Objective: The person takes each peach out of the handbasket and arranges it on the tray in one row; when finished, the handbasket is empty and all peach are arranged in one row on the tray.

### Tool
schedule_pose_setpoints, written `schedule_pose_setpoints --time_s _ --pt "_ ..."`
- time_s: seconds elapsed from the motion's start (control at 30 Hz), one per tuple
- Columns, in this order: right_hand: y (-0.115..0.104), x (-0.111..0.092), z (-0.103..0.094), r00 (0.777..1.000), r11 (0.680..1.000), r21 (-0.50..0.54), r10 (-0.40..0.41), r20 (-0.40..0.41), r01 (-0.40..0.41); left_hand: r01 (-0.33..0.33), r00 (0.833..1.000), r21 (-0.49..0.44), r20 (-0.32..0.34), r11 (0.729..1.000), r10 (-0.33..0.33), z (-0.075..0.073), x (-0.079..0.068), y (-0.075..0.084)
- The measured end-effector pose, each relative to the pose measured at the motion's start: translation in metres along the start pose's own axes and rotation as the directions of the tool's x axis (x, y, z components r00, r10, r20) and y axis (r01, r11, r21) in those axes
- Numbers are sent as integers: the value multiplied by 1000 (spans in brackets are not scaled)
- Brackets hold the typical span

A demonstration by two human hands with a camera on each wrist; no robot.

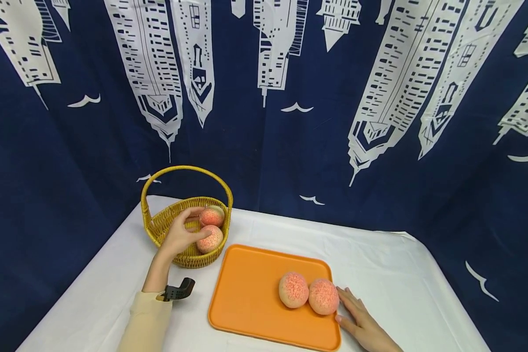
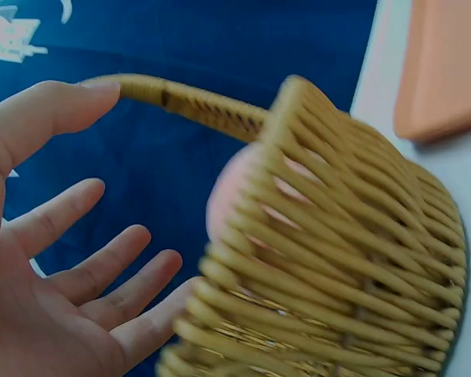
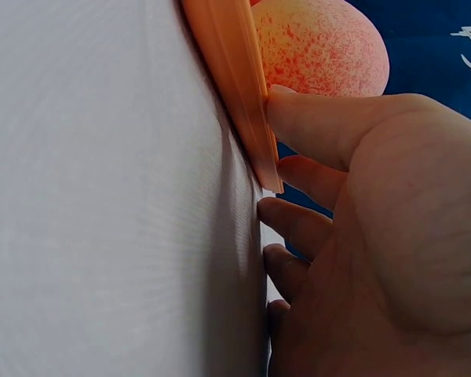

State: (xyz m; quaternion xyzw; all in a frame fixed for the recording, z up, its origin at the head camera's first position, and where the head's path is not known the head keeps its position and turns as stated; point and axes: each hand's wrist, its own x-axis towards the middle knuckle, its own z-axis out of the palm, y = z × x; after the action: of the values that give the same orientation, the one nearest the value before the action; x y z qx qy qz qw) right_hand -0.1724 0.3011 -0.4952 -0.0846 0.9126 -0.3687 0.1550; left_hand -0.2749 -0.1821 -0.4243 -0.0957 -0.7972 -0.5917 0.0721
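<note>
**Left hand (image 1: 181, 235) at the basket (image 1: 198, 262), right hand (image 1: 364, 326) at the tray (image 1: 248, 298)**

My hands were well apart. I had the left one over the wicker basket, its fingers and thumb spread loosely, with a gap between them. From the head view they overlapped the two peaches inside, the far peach (image 1: 213, 215) and the near peach (image 1: 212, 243); I could not tell whether my fingertips touched either. These two lay side by side against the basket's right wall, and the arched handle (image 1: 185, 167) stood up over them.

My right hand lay at the right edge of the orange tray, fingers extended and a little bent, the thumb against the rim. Just inside that rim sat the right-hand peach (image 1: 323, 297), close to my index finger, and right up to it on its other side was the left-hand peach (image 1: 294, 290). Both were speckled pink over pale yellow.

The basket stood near the tray's far left corner, both on a white-covered table (image 1: 387, 278). Behind hung a navy cloth (image 1: 264, 146) printed with white buildings and birds. I wore a pale yellow sleeve (image 1: 147, 315) on my left arm, with a dark device (image 1: 179, 290) at the wrist.
</note>
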Motion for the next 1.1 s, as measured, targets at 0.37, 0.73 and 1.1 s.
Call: schedule_pose_setpoints --time_s 0.37,0.73,1.1 --pt "4 -2 3 1000 999 28 -15 2 15 76 995 64 66 995 -80 1 4 -24" --pt "5 -3 4 998 999 8 -52 -23 53 120 986 81 103 989 -128 8 6 -29" --pt "6 -3 3 997 997 -1 -74 -33 74 128 977 87 162 988 -141 10 8 -30"
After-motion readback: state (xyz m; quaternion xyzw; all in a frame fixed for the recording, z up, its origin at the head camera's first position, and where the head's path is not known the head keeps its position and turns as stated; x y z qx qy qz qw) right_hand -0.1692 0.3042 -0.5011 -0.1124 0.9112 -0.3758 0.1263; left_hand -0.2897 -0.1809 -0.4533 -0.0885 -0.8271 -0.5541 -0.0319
